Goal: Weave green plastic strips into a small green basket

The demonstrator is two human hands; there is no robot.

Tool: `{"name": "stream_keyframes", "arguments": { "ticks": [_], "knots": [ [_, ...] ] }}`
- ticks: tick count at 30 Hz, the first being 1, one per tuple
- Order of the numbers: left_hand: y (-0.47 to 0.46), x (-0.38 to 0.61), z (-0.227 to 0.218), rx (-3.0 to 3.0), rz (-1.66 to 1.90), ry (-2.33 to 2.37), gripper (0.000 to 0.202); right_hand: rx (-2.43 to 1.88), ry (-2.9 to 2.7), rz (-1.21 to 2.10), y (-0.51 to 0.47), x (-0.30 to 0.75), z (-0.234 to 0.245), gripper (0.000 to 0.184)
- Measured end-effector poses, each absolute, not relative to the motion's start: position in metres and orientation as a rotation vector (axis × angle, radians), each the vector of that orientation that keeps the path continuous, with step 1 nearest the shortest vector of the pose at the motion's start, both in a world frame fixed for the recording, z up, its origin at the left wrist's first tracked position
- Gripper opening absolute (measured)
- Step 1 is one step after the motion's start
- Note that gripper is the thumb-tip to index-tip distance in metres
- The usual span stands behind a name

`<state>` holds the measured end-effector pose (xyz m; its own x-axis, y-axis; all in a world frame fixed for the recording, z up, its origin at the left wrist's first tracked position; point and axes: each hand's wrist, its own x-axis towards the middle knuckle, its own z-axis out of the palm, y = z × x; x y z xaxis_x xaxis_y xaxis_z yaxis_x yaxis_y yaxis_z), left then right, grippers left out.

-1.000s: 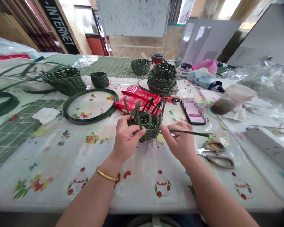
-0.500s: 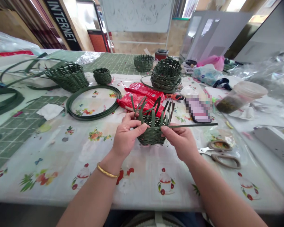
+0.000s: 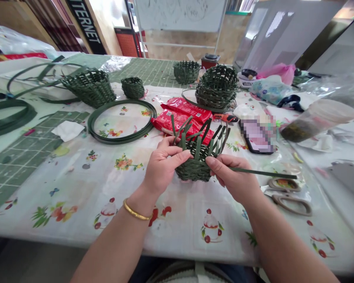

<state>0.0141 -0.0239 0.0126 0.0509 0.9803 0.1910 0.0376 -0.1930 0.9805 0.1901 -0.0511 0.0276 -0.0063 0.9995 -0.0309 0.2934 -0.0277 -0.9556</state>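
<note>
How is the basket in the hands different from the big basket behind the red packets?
The basket in the hands has loose green strips sticking straight up, while the big basket has its strips woven round to the top. The basket in the hands is gripped by the left hand and right hand, while the big basket sits on the table. The big basket looks larger. Both are woven from dark green strips.

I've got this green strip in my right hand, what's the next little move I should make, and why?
Probably tuck the strip behind the next upright stake. Your right hand pinches it at the basket, your left hand steadies the weave, and the stakes stand free above the woven band, so going over and under them seems likeliest.
</note>
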Motion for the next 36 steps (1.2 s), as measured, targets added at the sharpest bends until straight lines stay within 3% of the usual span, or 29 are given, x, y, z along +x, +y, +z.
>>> {"name": "stream_keyframes", "arguments": {
  "ticks": [16,23,27,36],
  "knots": [
    [-0.028,0.006,0.022,1.391,1.250,1.091,0.012,-1.341,-1.365,1.229,-0.048,0.193,0.020,0.038],
    [-0.026,0.007,0.021,1.369,1.351,1.008,0.034,-1.319,-1.188,1.342,-0.046,0.188,0.020,0.040],
    [-0.022,0.002,0.019,1.351,1.509,0.902,0.034,-1.315,-1.145,1.338,-0.044,0.185,0.019,0.039],
    [-0.021,0.000,0.013,2.280,1.221,0.963,0.038,-1.242,-0.994,1.416,-0.042,0.185,0.021,0.036]
  ]
}}
